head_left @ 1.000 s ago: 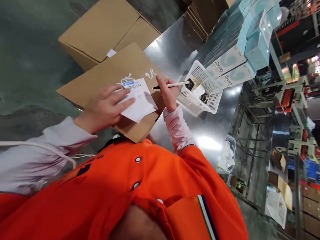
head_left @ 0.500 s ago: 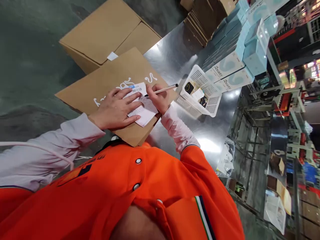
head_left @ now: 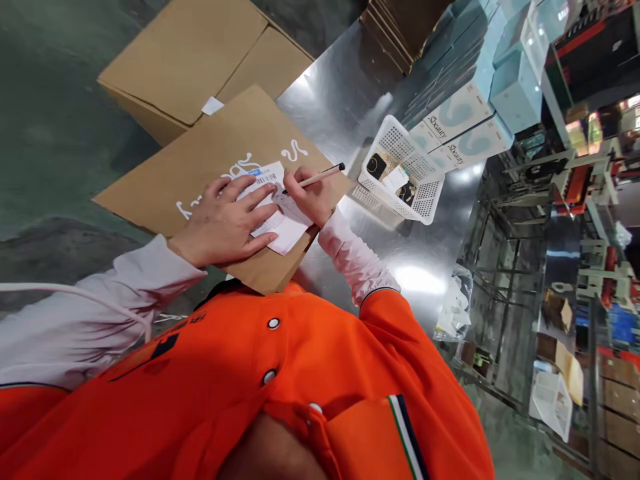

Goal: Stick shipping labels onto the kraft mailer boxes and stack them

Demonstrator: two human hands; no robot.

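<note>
In the head view, my left hand (head_left: pixel 225 223) lies flat with fingers spread over a white paper slip (head_left: pixel 287 227), which has a barcode and a blue mark near its top. Beneath the slip is a brown cardboard box (head_left: pixel 260 123) with white lettering, partly covered by my hand. My right hand (head_left: pixel 313 198) is closed round a pen (head_left: pixel 323 175) with a pale barrel and a dark end. The pen's tip touches or nearly touches the slip; I cannot tell which. What is written there is too small to read.
A white perforated basket (head_left: pixel 425 200) with small items stands on the shiny metal table (head_left: pixel 350 247). Beyond it are stacked light-blue boxes (head_left: pixel 460 113). Another brown carton (head_left: pixel 185 53) is at upper left, folded cardboard (head_left: pixel 390 30) at the top, and a clear plastic bag (head_left: pixel 455 307) by the table edge.
The view has shifted slightly, so the box, slip and hands appear a little further left. My left hand still presses the slip and my right hand still grips the pen, tilted much as before.
</note>
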